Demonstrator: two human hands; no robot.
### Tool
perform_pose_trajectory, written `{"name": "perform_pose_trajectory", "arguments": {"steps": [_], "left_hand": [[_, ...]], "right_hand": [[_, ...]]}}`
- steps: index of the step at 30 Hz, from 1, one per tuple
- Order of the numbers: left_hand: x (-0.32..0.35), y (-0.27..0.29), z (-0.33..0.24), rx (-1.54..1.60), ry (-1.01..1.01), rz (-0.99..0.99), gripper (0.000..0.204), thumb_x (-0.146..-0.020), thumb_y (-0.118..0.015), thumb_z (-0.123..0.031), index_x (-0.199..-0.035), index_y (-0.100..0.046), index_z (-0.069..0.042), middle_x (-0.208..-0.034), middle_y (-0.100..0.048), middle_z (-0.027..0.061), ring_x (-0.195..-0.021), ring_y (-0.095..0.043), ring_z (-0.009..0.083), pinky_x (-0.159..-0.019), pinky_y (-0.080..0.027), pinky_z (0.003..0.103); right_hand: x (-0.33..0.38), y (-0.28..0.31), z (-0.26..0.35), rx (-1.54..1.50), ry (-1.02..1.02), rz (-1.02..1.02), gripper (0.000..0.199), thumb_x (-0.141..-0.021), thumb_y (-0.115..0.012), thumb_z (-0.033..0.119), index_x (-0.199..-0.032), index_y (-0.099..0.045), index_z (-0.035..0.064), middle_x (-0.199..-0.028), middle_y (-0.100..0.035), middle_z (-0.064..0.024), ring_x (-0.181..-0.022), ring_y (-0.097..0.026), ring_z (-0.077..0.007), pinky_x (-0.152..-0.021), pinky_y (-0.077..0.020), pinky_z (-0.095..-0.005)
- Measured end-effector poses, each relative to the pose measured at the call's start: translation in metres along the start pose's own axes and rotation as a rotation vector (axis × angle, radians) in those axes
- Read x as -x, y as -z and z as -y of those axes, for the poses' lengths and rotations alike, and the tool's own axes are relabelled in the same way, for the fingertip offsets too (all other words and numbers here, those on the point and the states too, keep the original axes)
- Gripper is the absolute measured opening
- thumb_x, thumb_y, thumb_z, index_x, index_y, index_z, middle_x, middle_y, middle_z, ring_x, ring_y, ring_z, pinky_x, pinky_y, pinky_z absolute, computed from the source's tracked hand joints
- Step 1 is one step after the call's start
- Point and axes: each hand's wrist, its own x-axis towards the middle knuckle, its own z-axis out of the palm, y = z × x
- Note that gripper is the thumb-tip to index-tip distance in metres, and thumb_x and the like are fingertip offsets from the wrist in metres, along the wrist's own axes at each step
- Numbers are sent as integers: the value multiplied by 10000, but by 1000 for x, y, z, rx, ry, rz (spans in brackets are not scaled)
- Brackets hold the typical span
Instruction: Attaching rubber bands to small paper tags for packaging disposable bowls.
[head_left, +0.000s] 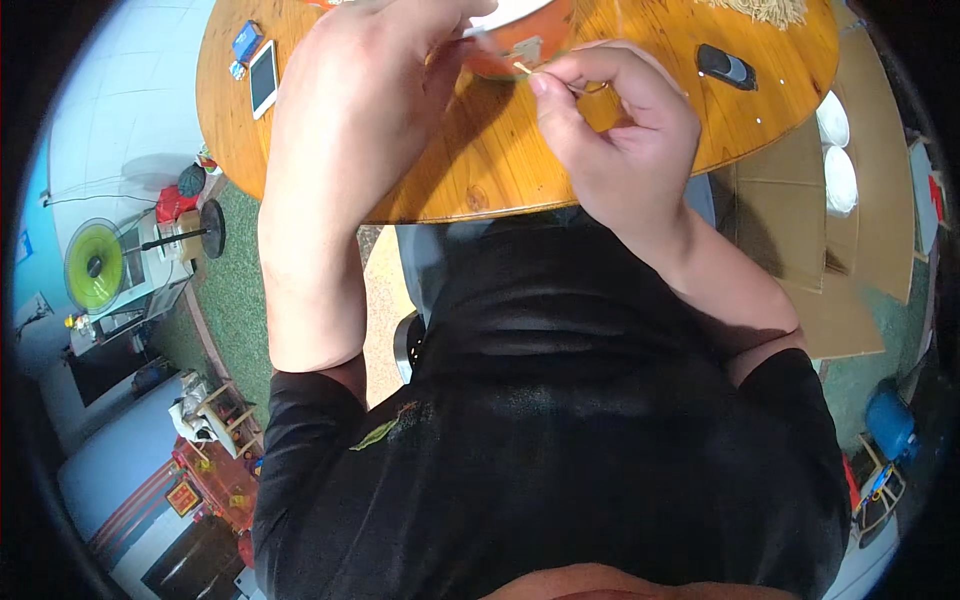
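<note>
Head view: a round wooden table (480,190) spans 12 o'clock. Toward 11 is the left hand (355,95); its fingertips are mostly hidden, so I cannot tell its grip. Toward 1 is the right hand (640,125), thumb and forefinger pinching. An orange bowl (550,28) shows at 12, between the hands. Smallest, a thin pale strand (523,68) is in that pinch, at 12.

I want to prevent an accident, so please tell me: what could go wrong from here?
The thin pale strand could slip, since the right hand pinches it only between fingertips. The orange bowl might tip if the left hand, close to its rim, bumps it. The white phone could be nudged, lying near the left forearm.
</note>
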Motion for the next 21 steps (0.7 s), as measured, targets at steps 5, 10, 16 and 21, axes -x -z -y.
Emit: {"name": "perform_pose_trajectory", "arguments": {"steps": [5,10,16,21], "left_hand": [[-6,0,-25,62,124,-47,322,-796,-827,51,-1100,-727,16,-967,-767,173,-859,-765,318,-758,-603,383],[4,-5,0,-87,98,32,311,-835,-809,43,-1135,-727,29,-968,-764,174,-871,-770,279,-754,-605,360],[11,-13,4,77,70,63,261,-895,-835,-34,-1151,-785,-45,-974,-777,31,-818,-679,141,-726,-559,276],[11,-16,4,123,86,64,268,-908,-815,-23,-1174,-785,-43,-977,-770,16,-776,-606,101,-701,-547,261]], "right_hand": [[6,-3,-1,-143,-54,44,95,-937,-731,-92,-1009,-705,-37,-1098,-690,-96,-1034,-682,-157,-928,-534,-269],[13,-5,-7,-266,-115,26,98,-962,-696,-112,-1031,-692,-43,-1157,-677,-110,-1133,-685,-178,-1005,-542,-294],[10,-5,-3,-194,-130,12,67,-970,-708,-90,-1016,-700,-40,-1140,-698,-97,-1069,-690,-140,-957,-544,-261],[8,-7,0,-188,-132,-15,53,-965,-726,-71,-988,-717,-24,-1095,-713,-69,-962,-665,-84,-867,-521,-221]]}}
